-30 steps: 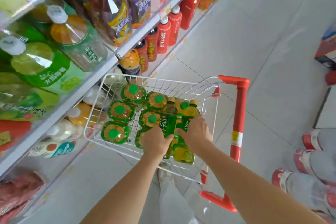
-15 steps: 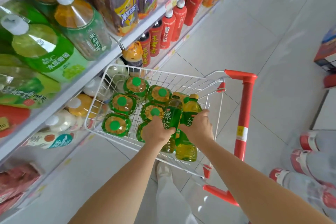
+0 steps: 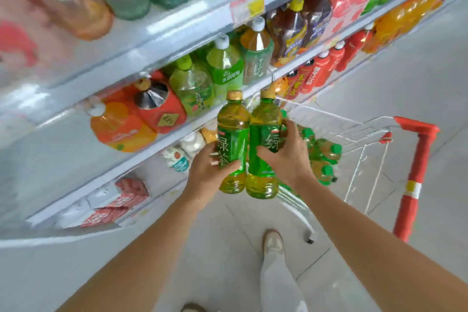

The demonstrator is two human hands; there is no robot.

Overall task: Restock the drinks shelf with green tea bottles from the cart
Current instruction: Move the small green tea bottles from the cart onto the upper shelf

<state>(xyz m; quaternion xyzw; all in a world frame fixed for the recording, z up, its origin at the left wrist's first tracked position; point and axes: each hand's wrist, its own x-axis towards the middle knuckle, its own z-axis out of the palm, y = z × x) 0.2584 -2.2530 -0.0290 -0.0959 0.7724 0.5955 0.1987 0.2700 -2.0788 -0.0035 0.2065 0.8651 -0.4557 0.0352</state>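
My left hand grips one green tea bottle around its green label. My right hand grips a second green tea bottle beside it. Both bottles are upright, side by side, with gold caps, and held in the air in front of the drinks shelf. Behind my right hand stands the white wire cart with more green-capped bottles inside.
The shelves on the left carry large green, orange and red drink bottles. The cart's red handle stands at the right. My foot is on the tiled floor below. Red packs lie on the lowest shelf.
Both hands have lifted the two green tea bottles out of the cart and up toward the shelf. The view has swung left toward the shelves.
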